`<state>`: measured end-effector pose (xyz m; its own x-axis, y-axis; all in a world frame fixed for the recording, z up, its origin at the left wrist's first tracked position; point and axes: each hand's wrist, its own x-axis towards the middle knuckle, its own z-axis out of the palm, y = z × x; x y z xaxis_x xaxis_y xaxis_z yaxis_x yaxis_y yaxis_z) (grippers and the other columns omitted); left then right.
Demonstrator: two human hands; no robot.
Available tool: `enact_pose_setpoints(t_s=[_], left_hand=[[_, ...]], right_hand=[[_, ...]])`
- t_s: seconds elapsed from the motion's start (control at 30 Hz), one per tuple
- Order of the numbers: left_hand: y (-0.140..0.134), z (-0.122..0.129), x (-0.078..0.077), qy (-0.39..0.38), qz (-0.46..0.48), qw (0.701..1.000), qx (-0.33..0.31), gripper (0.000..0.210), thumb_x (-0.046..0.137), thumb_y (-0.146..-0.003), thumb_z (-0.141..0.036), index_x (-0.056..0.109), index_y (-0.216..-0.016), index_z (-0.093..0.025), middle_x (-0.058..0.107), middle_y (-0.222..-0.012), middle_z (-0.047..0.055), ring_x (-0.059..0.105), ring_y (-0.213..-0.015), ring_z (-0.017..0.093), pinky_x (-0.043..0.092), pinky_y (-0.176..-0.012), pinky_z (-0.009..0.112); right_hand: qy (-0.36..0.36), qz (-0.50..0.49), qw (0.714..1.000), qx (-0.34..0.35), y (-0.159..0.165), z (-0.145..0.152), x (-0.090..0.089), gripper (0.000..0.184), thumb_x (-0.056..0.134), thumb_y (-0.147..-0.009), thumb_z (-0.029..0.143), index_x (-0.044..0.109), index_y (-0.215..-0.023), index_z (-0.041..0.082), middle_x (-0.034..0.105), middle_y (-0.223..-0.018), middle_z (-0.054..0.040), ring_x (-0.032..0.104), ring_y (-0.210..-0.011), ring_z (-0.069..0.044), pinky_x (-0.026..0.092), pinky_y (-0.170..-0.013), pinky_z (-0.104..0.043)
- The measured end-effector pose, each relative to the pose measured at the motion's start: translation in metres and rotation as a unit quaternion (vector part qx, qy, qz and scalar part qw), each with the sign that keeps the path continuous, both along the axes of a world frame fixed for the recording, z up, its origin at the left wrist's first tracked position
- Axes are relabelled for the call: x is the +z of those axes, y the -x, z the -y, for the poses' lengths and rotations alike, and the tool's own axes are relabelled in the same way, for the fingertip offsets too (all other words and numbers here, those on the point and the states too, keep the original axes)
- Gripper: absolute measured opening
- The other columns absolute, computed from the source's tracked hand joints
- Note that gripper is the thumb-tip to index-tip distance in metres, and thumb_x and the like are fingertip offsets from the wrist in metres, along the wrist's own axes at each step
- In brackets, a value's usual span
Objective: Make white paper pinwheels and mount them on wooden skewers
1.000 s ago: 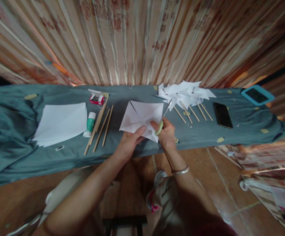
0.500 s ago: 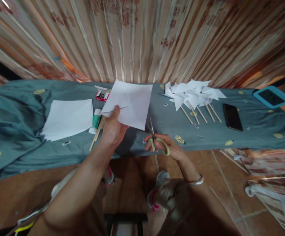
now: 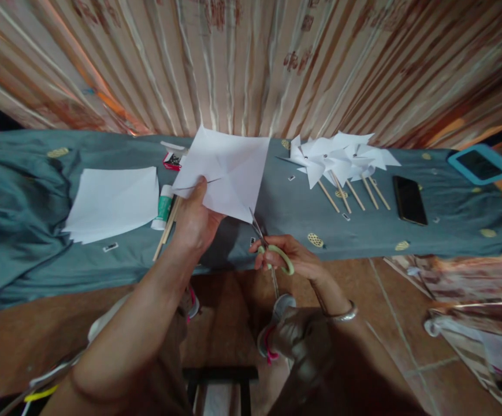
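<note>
A long counter (image 3: 294,216) runs across the scene, draped in grey-blue cloth (image 3: 21,173) dotted with yellow pineapple prints, with a striped curtain (image 3: 233,75) hanging behind it and a brown tiled floor (image 3: 376,323) below. Over at the left lies a stack of white paper (image 3: 112,202), then a green-and-white glue stick (image 3: 163,208), a few wooden sticks (image 3: 167,231) and an open red box (image 3: 173,160); over to the right, paper pinwheels (image 3: 344,156) sit bunched together, a dark phone (image 3: 409,200) near them and a blue-framed device (image 3: 482,164) at the far end. And here is the action, right in the middle: the left forearm slants up and inward, and the left hand (image 3: 196,222) pinches a white sheet of paper (image 3: 235,164), thumb on top beside a slit that runs in from the left corner towards the centre. The sheet is held out over the counter, one corner pointing back and rightwards at the person's other side. There, the right hand (image 3: 287,251), a silver bracelet (image 3: 345,313) on its wrist, grips the scissors (image 3: 263,238) by their pale green handles, the long axis leaning away and leftwards, tips right at that corner; how far the blades have entered the paper is too small to tell.
</note>
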<state>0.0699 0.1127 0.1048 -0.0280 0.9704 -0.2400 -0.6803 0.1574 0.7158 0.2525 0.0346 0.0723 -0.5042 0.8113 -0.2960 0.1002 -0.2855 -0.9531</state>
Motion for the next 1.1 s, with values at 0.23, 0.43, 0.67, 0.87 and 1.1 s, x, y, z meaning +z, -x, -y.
enact_pose_setpoints(t_s=[0.23,0.43,0.67,0.87,1.1], left_hand=[[-0.0049,0.0042,0.0034,0.03,-0.012,0.999,-0.011,0.03,0.048,-0.094,-0.024,0.057,-0.123,-0.026,0.072,-0.115,0.003,0.062,-0.117,0.023,0.059,-0.084,0.035],[-0.0082,0.006,0.0037,0.03,0.011,0.999,-0.01,0.028,0.042,-0.096,-0.019,0.059,-0.119,-0.021,0.072,-0.113,0.005,0.064,-0.114,0.023,0.059,-0.087,0.036],[-0.0074,0.0059,-0.0017,0.01,-0.005,1.0,-0.024,0.028,0.051,-0.094,-0.025,0.06,-0.12,-0.022,0.067,-0.123,0.009,0.064,-0.114,0.027,0.059,-0.086,0.041],[-0.0089,0.0079,0.0019,0.017,0.007,1.0,-0.022,0.031,0.043,-0.096,-0.022,0.058,-0.123,-0.019,0.068,-0.121,0.011,0.062,-0.115,0.028,0.06,-0.085,0.044],[-0.0066,0.0067,0.0,-0.002,-0.003,1.0,-0.009,0.027,0.048,-0.093,-0.019,0.062,-0.115,-0.023,0.07,-0.118,0.005,0.062,-0.118,0.026,0.058,-0.088,0.043]], right_hand=[[0.005,0.012,1.0,-0.007,0.0032,-0.001,0.0028,0.064,0.066,-0.071,0.071,0.066,-0.093,0.01,0.064,-0.074,-0.0043,0.057,-0.061,-0.012,0.05,-0.059,-0.026],[-0.017,0.011,1.0,-0.015,0.0039,-0.0011,0.0052,0.062,0.064,-0.071,0.072,0.065,-0.086,0.012,0.064,-0.071,-0.0033,0.057,-0.06,-0.011,0.049,-0.057,-0.025],[-0.015,0.016,1.0,-0.02,0.0039,-0.0011,0.0052,0.06,0.064,-0.07,0.073,0.067,-0.085,0.015,0.065,-0.068,-0.0014,0.058,-0.059,-0.011,0.048,-0.056,-0.023],[-0.022,0.012,0.999,-0.023,0.0049,-0.001,0.0067,0.064,0.065,-0.069,0.074,0.066,-0.083,0.012,0.064,-0.066,-0.0025,0.057,-0.057,-0.011,0.047,-0.053,-0.024],[-0.024,0.007,0.999,-0.025,0.0054,-0.0003,0.003,0.062,0.066,-0.071,0.071,0.067,-0.085,0.011,0.062,-0.066,-0.0022,0.055,-0.056,-0.01,0.046,-0.052,-0.023]])
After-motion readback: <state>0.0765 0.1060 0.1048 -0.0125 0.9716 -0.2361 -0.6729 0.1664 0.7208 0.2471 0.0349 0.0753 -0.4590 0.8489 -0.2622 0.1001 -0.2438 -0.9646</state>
